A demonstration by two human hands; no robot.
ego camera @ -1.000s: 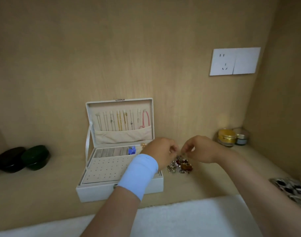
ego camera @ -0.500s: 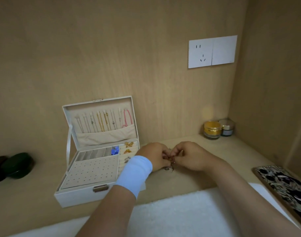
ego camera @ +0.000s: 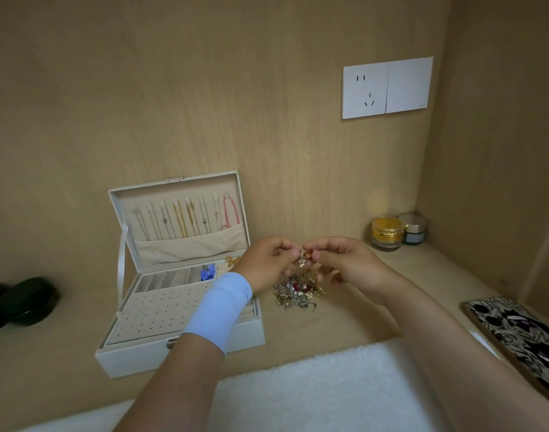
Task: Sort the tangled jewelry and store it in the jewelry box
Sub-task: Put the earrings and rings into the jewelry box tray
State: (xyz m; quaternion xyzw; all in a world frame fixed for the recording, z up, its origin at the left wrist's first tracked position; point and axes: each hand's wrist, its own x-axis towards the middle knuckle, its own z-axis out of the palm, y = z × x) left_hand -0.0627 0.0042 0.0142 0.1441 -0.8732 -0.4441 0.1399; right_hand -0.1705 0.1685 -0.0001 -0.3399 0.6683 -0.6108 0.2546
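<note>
A white jewelry box stands open on the wooden shelf, with several necklaces hung in its lid, a blue piece in a slot and a gold piece behind it. A tangled jewelry pile lies just right of the box. Above the pile, my left hand, with a light blue wristband, and my right hand both pinch a small gold and pearl piece between their fingertips.
Two jars stand in the back right corner. A patterned case lies at the right edge. Two dark round boxes sit at the far left. A white towel covers the near edge. A wall socket is above.
Both hands have lifted slightly off the pile with a small piece held between them, so the pile shows again below. The view has shifted.
</note>
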